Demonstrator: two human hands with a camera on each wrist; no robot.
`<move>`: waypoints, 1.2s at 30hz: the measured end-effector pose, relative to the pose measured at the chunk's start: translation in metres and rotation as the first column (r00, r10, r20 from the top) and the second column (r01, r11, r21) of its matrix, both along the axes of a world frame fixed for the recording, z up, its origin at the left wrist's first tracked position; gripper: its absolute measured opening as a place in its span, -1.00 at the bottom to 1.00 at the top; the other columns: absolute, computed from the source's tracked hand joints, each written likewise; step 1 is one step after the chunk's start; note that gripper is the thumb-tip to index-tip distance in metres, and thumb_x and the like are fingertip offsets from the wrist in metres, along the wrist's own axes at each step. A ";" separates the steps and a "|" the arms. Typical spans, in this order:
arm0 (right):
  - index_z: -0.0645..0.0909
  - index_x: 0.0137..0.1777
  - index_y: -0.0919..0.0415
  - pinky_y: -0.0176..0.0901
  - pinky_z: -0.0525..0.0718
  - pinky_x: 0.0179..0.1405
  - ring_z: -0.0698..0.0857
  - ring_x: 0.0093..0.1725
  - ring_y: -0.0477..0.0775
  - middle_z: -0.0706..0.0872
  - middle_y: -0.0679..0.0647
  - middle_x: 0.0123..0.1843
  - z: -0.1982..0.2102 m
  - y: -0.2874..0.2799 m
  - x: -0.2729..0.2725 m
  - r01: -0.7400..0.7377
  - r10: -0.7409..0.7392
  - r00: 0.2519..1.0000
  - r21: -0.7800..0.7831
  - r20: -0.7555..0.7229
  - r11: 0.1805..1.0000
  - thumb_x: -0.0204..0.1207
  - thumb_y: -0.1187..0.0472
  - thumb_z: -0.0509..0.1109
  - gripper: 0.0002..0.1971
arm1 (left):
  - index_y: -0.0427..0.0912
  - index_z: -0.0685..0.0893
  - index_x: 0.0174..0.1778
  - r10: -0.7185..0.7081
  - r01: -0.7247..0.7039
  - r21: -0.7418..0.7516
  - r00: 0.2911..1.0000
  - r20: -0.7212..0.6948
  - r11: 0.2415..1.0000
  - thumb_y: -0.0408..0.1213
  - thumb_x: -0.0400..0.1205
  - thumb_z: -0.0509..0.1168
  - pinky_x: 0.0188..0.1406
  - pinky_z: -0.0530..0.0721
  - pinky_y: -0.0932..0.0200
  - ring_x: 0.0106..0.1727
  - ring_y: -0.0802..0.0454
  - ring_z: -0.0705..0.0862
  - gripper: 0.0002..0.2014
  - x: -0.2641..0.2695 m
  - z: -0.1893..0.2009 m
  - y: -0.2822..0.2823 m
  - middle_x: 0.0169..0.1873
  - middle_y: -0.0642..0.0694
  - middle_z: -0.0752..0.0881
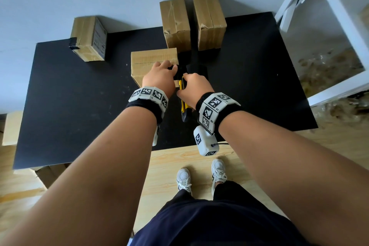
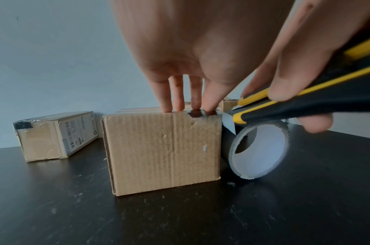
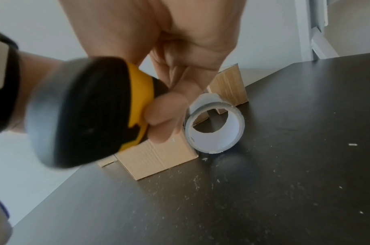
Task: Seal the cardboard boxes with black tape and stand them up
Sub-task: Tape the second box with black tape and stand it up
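A cardboard box (image 1: 151, 62) (image 2: 163, 152) lies mid-table. My left hand (image 1: 169, 67) (image 2: 186, 107) presses straight fingers onto a strip of black tape (image 2: 195, 113) at the box's top right edge. The tape roll (image 2: 261, 150) (image 3: 215, 127) stands on edge against the box's right side. My right hand (image 1: 187, 80) (image 3: 169, 116) grips a yellow and black utility knife (image 1: 182, 102) (image 2: 305, 99) (image 3: 91, 109). Its blade tip sits at the tape between box and roll.
Two more boxes (image 1: 175, 24) (image 1: 209, 22) stand at the back of the black table (image 1: 79, 116). A labelled box with black tape on one corner (image 1: 88, 38) lies at the back left. A white frame (image 1: 329, 16) is off the right edge. Cardboard (image 1: 12, 128) sits low at left.
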State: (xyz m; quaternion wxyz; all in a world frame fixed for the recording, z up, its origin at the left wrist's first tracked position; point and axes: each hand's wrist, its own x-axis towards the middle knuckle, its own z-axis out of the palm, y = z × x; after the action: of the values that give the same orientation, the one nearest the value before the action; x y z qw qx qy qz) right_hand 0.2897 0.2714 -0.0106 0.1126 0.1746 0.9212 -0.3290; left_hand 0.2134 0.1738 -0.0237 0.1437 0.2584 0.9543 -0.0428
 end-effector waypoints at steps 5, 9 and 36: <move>0.61 0.19 0.21 0.01 0.75 -0.02 0.75 -0.04 0.15 0.73 0.12 -0.06 0.002 -0.001 0.006 -0.001 0.001 1.000 -0.023 -0.001 1.000 0.48 0.16 0.38 -0.70 | 0.07 0.23 0.60 -0.013 0.013 -0.015 1.000 -0.002 1.000 -0.30 0.64 0.22 0.20 0.64 -0.10 0.51 -0.09 0.23 -0.41 -0.001 0.000 0.000 0.53 0.01 0.27; 0.61 0.22 0.20 0.02 0.75 -0.01 0.74 -0.04 0.16 0.73 0.12 -0.08 0.005 0.000 0.010 -0.001 0.001 1.000 -0.032 0.004 0.999 0.48 0.16 0.38 -0.68 | 0.06 0.22 0.60 -0.009 0.009 -0.008 1.000 -0.001 1.000 -0.32 0.64 0.21 0.21 0.63 -0.10 0.52 -0.09 0.22 -0.40 0.000 -0.001 -0.001 0.53 0.00 0.27; 0.55 0.22 0.12 0.03 0.72 -0.01 0.73 -0.06 0.12 0.72 0.03 -0.05 0.004 0.043 0.021 0.290 -0.291 0.957 -0.125 0.014 0.949 0.45 0.07 0.34 -0.65 | 0.15 0.35 0.53 0.060 -0.061 0.108 0.998 0.018 0.992 -0.31 0.70 0.03 0.23 0.60 -0.10 0.48 -0.04 0.27 -0.53 -0.004 -0.004 -0.001 0.51 0.13 0.34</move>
State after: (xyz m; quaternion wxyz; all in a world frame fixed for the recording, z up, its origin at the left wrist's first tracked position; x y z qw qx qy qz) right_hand 0.3109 0.3145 -0.0068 0.0718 0.3000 0.8632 -0.3997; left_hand 0.2094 0.1730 -0.0276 0.1379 0.2372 0.9615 0.0154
